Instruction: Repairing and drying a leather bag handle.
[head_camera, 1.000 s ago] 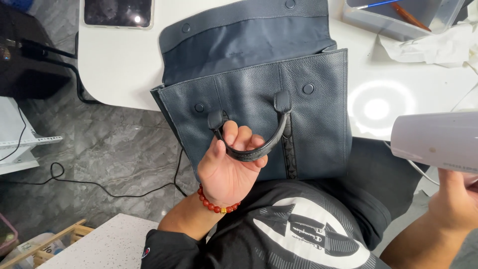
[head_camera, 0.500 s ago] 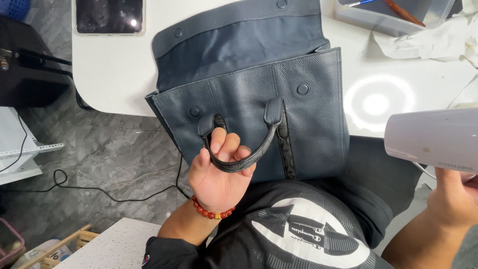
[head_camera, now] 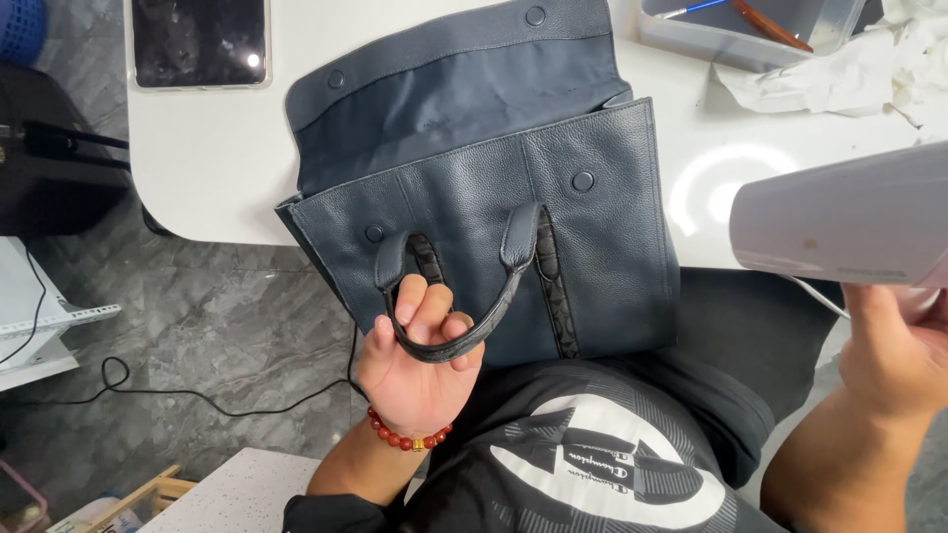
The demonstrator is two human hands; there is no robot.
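navy leather bag (head_camera: 553, 227) lies flat on the white bench (head_camera: 217, 148), flap thrown open, its lower edge hanging over the front toward the lap; can't see anything inside it. clear tray (head_camera: 691, 30) at the back holds a couple of pens. left hand (head_camera: 415, 365) is palm up, fingers curled tight round the bag handle (head_camera: 474, 331). right hand (head_camera: 894, 355) grips a white hair dryer (head_camera: 839, 222), both cut off at the frame edge.
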